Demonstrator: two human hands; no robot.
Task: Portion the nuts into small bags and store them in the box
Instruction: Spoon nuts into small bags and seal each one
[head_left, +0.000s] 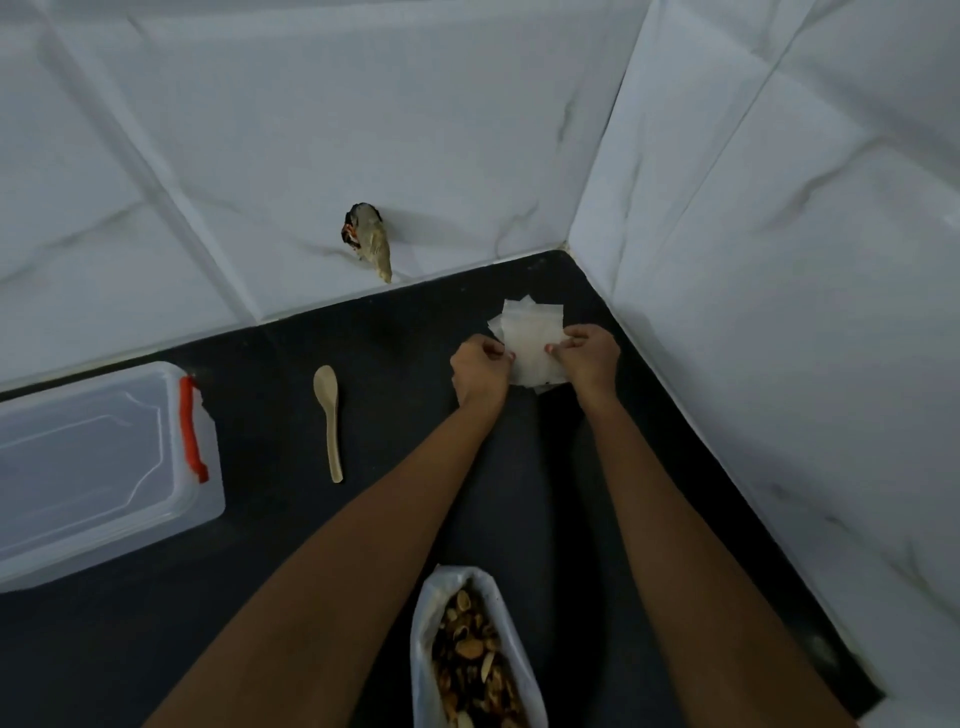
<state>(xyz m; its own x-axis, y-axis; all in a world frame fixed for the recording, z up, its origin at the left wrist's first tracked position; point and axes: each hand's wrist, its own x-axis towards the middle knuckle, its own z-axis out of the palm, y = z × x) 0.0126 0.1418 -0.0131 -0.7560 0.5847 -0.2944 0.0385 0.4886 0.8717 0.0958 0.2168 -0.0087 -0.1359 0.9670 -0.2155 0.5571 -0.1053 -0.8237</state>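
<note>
A stack of small clear bags (531, 332) lies on the black counter near the far right corner. My left hand (480, 370) pinches the left edge of the top bag, and my right hand (587, 358) pinches its right edge. An open plastic bag of mixed nuts (470, 649) stands at the near edge between my forearms. A wooden spoon (329, 421) lies on the counter left of my hands. The clear plastic box (93, 467) with a red latch sits at the far left, its lid on.
White marbled wall panels close in the counter (291, 530) at the back and on the right. A rough hole with wires (368, 241) shows in the back wall above the counter edge.
</note>
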